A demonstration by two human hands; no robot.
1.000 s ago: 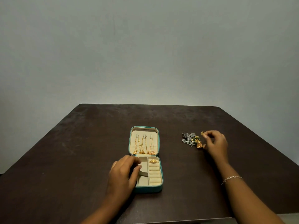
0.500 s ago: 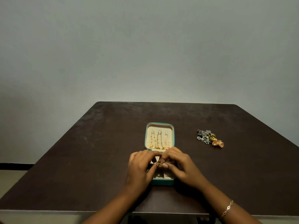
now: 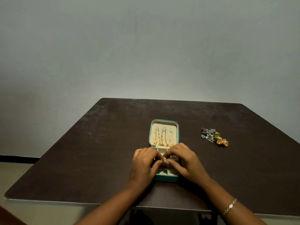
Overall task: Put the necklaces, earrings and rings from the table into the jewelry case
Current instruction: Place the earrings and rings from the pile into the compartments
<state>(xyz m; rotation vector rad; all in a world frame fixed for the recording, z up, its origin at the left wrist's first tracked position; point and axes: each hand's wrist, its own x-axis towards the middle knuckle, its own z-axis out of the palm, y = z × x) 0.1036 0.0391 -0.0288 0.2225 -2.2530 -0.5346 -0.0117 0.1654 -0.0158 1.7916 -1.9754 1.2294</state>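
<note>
Head view: a teal jewelry case lies open near the middle of a dark brown table, its lid folded flat away from the person. Three gold necklaces hang side by side on the lid's cream lining. Both hands are together over the case's compartmented base. The left hand and the right hand meet at their curled fingertips, which pinch a gold ring between them just above the tray. How far the ring sits into a slot cannot be told, since the fingers hide it. To the right of the case, well apart from it, a small heap of earrings rests on the table, silver-grey pieces with two gold ones at its near end. A thin bracelet circles the right wrist.
</note>
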